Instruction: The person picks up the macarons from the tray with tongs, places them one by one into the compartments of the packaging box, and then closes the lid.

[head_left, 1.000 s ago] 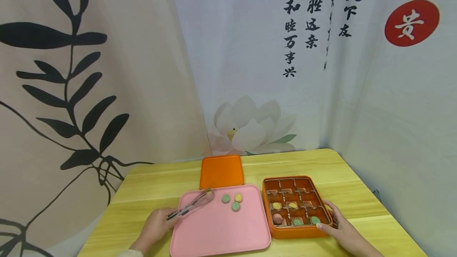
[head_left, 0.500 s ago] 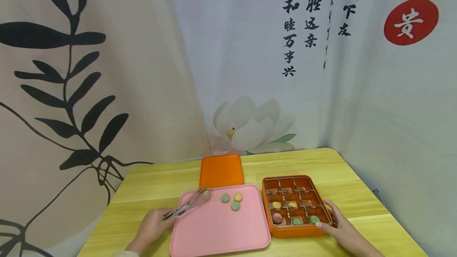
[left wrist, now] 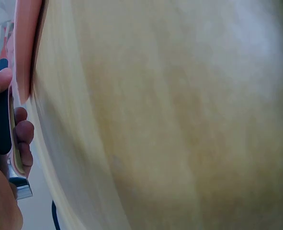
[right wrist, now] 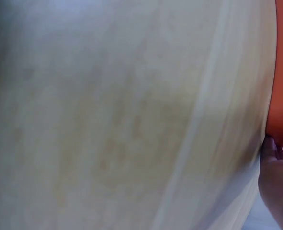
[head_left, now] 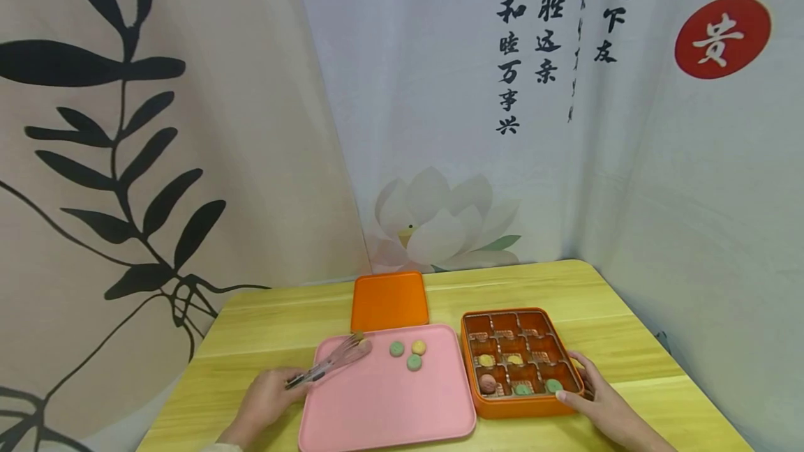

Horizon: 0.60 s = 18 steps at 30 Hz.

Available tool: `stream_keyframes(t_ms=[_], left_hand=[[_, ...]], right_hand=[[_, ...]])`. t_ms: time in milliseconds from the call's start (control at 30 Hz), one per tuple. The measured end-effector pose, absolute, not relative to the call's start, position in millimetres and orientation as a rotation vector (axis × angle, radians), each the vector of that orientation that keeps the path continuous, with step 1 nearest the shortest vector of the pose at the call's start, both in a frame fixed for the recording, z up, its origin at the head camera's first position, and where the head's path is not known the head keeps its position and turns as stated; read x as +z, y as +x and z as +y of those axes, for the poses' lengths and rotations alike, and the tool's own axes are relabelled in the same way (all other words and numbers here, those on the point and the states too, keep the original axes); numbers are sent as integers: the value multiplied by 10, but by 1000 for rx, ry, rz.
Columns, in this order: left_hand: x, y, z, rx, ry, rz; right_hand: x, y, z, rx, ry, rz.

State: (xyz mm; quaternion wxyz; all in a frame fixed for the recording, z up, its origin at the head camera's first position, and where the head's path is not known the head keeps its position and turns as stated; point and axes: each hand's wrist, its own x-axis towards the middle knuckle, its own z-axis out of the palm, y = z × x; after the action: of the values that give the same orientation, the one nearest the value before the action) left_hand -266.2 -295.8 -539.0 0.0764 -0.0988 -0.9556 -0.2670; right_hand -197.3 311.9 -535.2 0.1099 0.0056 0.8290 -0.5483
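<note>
My left hand [head_left: 270,396] grips a pair of tongs [head_left: 323,367] by the handle at the left edge of the pink tray [head_left: 389,410]. Its dark grip [left wrist: 2,120] shows in the left wrist view. The tongs' tips lie over the tray's far left corner, a small yellowish spot between them. On the tray are two green macarons [head_left: 397,349] and a yellow macaron [head_left: 419,347]. At the right, my right hand [head_left: 599,403] holds the near right corner of an orange box [head_left: 515,408], thumb at the rim, other fingers along its side and partly hidden.
A clear divided insert [head_left: 505,326] fills the box. Yellow macarons [head_left: 486,360] sit in its middle row; a pinkish-brown macaron [head_left: 487,384] and two green ones [head_left: 553,386] lie in the front row. An orange lid [head_left: 389,302] rests behind the tray on the wooden table [head_left: 276,319].
The tips of the tongs have shifted slightly to the left over the tray, and the left hand has moved a little left with them. The right hand and box look the same.
</note>
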Motion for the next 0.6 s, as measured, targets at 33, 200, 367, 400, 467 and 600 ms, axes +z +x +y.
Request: stream_keyframes(t_ms=[33,200,367,400,467,600], left_hand=[[-5390,-2660,-2955,-802,-306,-2865],[-5389,-2647,-2937,-823,-340,-2861],[-5387,-2639,-2933,-811,-357,-2854],[-5388,-2639,-2934,-805,-352,-2854],[-5384,-2636,-2935,-797,-337,-2853],[-5373,-2628,-2953,-794,-302,-2851]], right_hand=[[-5350,-1971,3117,-1614,20,2435],[-5334,-1954,3111,-1611,26,2438],[-5337,-1944,3104,-1603,18,2458],[-5342,-1945,3103,-1601,17,2462],[-5350,-1947,3105,-1603,18,2462],[-5355,-1952,3109,-1607,18,2460]])
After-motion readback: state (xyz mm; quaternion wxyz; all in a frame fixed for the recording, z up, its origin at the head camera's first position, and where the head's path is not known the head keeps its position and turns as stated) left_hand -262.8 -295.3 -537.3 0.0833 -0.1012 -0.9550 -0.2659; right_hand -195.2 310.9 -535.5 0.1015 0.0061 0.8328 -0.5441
